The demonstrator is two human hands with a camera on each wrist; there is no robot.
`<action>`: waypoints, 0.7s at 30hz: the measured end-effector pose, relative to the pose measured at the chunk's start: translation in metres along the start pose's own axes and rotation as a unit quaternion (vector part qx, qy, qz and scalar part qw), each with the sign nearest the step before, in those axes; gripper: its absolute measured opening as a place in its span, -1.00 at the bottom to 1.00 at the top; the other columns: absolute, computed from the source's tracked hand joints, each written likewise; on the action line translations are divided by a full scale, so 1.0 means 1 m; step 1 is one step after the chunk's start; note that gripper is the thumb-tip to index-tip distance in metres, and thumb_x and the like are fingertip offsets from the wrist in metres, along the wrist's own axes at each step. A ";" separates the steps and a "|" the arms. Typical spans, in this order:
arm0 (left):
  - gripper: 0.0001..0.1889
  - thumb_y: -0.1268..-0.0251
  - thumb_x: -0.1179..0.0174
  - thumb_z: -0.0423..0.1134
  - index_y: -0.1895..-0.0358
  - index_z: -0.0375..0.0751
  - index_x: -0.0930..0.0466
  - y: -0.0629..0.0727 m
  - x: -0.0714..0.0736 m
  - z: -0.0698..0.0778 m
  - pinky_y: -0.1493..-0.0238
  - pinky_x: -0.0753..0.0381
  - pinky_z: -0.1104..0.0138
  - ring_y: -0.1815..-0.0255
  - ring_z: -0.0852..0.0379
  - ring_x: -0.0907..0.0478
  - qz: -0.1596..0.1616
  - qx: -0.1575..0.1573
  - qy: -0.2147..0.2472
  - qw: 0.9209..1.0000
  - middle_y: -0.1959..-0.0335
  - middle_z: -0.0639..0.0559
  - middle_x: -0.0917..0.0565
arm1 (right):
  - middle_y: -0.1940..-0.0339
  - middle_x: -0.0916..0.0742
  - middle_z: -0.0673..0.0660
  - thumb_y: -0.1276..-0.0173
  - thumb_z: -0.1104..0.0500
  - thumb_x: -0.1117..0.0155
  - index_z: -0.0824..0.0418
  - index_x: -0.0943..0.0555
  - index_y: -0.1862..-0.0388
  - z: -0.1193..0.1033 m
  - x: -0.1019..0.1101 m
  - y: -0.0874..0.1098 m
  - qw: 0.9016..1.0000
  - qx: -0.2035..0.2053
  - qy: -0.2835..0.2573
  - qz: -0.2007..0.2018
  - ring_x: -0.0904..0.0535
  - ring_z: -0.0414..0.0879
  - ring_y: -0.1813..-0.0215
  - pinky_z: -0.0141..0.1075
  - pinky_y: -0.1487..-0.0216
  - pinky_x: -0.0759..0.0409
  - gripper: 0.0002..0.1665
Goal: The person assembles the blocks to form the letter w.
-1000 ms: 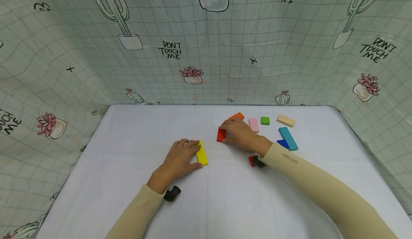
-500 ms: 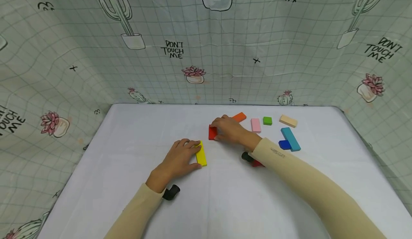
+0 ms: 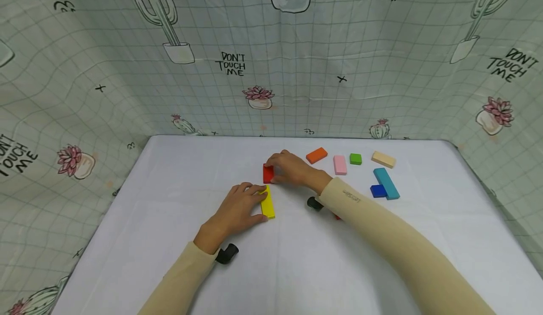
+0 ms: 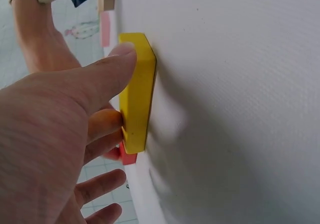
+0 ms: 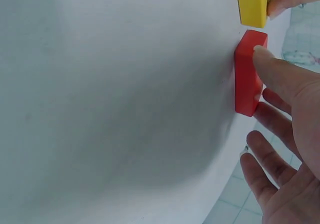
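My left hand (image 3: 235, 211) pinches a long yellow block (image 3: 268, 204) between thumb and fingers near the table's middle. In the left wrist view the thumb presses one end of the yellow block (image 4: 137, 94), and two fingers stretch free below. A red block (image 3: 267, 173) lies just beyond the yellow one's far end, with my right hand (image 3: 292, 169) gripping it from the right. The right wrist view shows a narrow gap between the red block (image 5: 245, 79) and the yellow block (image 5: 252, 6). The right thumb is on the red block's near end.
Right of the hands lie an orange block (image 3: 316, 155), a pink block (image 3: 340, 165), a green block (image 3: 356, 159) and a beige block (image 3: 383, 159). A dark blue block (image 3: 378, 191) sits against a light blue one (image 3: 387, 184). The right sleeve mostly covers another red piece (image 3: 337, 217).
My right hand has slid the red block leftward to the far end of the yellow block. The orange and dark blue blocks have come into fuller view. My left hand stays on the yellow block.
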State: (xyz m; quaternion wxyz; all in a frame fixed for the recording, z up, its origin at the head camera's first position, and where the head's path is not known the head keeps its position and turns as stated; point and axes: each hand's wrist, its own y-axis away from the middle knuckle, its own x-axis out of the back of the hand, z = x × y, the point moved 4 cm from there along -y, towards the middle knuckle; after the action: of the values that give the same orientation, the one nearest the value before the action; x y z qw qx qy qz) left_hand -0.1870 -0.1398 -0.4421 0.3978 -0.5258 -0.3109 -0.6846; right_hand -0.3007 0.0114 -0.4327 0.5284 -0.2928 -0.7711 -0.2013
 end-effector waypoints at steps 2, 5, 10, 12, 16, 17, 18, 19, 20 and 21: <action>-0.36 -0.30 -0.51 0.03 -0.35 -0.23 -0.66 -0.001 0.000 0.000 -0.49 -0.36 -0.10 -0.44 -0.17 -0.42 0.000 -0.001 0.003 1.000 -0.45 -0.05 -0.57 | -0.34 -0.71 0.21 -0.46 0.21 -0.47 0.30 -0.66 -0.35 -0.001 -0.001 -0.002 1.000 0.000 -0.002 -0.008 -0.55 0.17 -0.31 -0.06 -0.41 -0.55 -0.48; -0.36 -0.31 -0.50 0.03 -0.36 -0.23 -0.65 -0.001 -0.001 0.000 -0.49 -0.37 -0.10 -0.44 -0.17 -0.42 0.000 -0.001 0.002 1.000 -0.45 -0.05 -0.57 | -0.36 -0.70 0.21 -0.47 0.21 -0.45 0.31 -0.64 -0.38 -0.003 -0.002 -0.006 1.000 0.002 -0.007 -0.018 -0.54 0.17 -0.32 -0.06 -0.43 -0.53 -0.47; -0.35 -0.30 -0.51 0.04 -0.37 -0.22 -0.65 -0.001 -0.003 -0.001 -0.48 -0.39 -0.09 -0.44 -0.16 -0.42 0.002 -0.002 0.000 1.000 -0.45 -0.05 -0.57 | -0.36 -0.70 0.21 -0.47 0.21 -0.45 0.32 -0.64 -0.37 -0.005 -0.004 -0.010 1.000 0.009 -0.014 -0.024 -0.53 0.16 -0.32 -0.07 -0.43 -0.52 -0.47; -0.36 -0.30 -0.51 0.03 -0.36 -0.22 -0.65 -0.001 -0.003 -0.001 -0.47 -0.40 -0.09 -0.44 -0.16 -0.43 0.005 -0.001 0.001 1.000 -0.44 -0.06 -0.57 | -0.36 -0.70 0.21 -0.47 0.20 -0.46 0.31 -0.65 -0.37 -0.006 -0.006 -0.012 1.000 0.011 -0.015 -0.025 -0.53 0.16 -0.31 -0.08 -0.43 -0.52 -0.46; -0.36 -0.30 -0.51 0.03 -0.36 -0.22 -0.66 0.000 -0.003 -0.001 -0.48 -0.39 -0.09 -0.44 -0.17 -0.42 0.006 0.003 0.004 1.000 -0.44 -0.07 -0.58 | -0.34 -0.71 0.20 -0.46 0.18 -0.47 0.29 -0.65 -0.37 -0.006 -0.007 -0.014 1.000 0.008 -0.015 -0.021 -0.54 0.15 -0.31 -0.08 -0.42 -0.53 -0.45; -0.36 -0.30 -0.51 0.03 -0.36 -0.23 -0.66 0.000 -0.003 -0.001 -0.48 -0.39 -0.09 -0.44 -0.17 -0.42 0.006 0.003 0.005 1.000 -0.44 -0.07 -0.58 | -0.34 -0.71 0.20 -0.46 0.18 -0.47 0.29 -0.65 -0.37 -0.006 -0.007 -0.014 1.000 0.005 -0.012 -0.020 -0.54 0.15 -0.31 -0.08 -0.42 -0.53 -0.46; -0.36 -0.30 -0.51 0.02 -0.36 -0.22 -0.66 0.001 -0.002 -0.001 -0.47 -0.39 -0.10 -0.43 -0.17 -0.43 0.007 0.004 0.008 1.000 -0.44 -0.07 -0.58 | -0.33 -0.72 0.20 -0.47 0.18 -0.46 0.28 -0.65 -0.37 -0.006 -0.007 -0.014 1.000 0.001 -0.011 -0.018 -0.54 0.15 -0.30 -0.07 -0.42 -0.53 -0.47; -0.36 -0.30 -0.52 0.02 -0.36 -0.23 -0.66 0.001 -0.002 -0.001 -0.47 -0.39 -0.10 -0.43 -0.18 -0.43 0.008 0.004 0.010 1.000 -0.44 -0.08 -0.58 | -0.33 -0.72 0.20 -0.48 0.18 -0.45 0.27 -0.65 -0.37 -0.006 -0.007 -0.015 1.000 -0.003 -0.011 -0.017 -0.55 0.14 -0.30 -0.07 -0.41 -0.53 -0.47; -0.36 -0.30 -0.52 0.02 -0.36 -0.23 -0.66 0.001 -0.002 -0.001 -0.46 -0.40 -0.10 -0.43 -0.18 -0.43 0.009 0.004 0.011 1.000 -0.44 -0.08 -0.58 | -0.32 -0.72 0.19 -0.49 0.18 -0.45 0.27 -0.65 -0.38 -0.005 -0.007 -0.015 1.000 -0.009 -0.011 -0.016 -0.55 0.14 -0.30 -0.07 -0.41 -0.53 -0.48; -0.36 -0.29 -0.52 0.01 -0.36 -0.23 -0.66 0.001 -0.002 -0.002 -0.46 -0.40 -0.11 -0.42 -0.18 -0.43 0.009 0.004 0.013 1.000 -0.44 -0.08 -0.58 | -0.32 -0.72 0.19 -0.49 0.18 -0.43 0.26 -0.65 -0.38 -0.004 -0.006 -0.015 1.000 -0.015 -0.014 -0.016 -0.55 0.14 -0.30 -0.07 -0.41 -0.53 -0.49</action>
State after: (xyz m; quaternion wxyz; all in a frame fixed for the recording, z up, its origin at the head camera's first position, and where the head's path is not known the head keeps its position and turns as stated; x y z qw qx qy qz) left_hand -0.1870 -0.1410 -0.4448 0.4103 -0.5185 -0.3037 -0.6860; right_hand -0.3059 -0.0039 -0.4372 0.5100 -0.2906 -0.7798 -0.2176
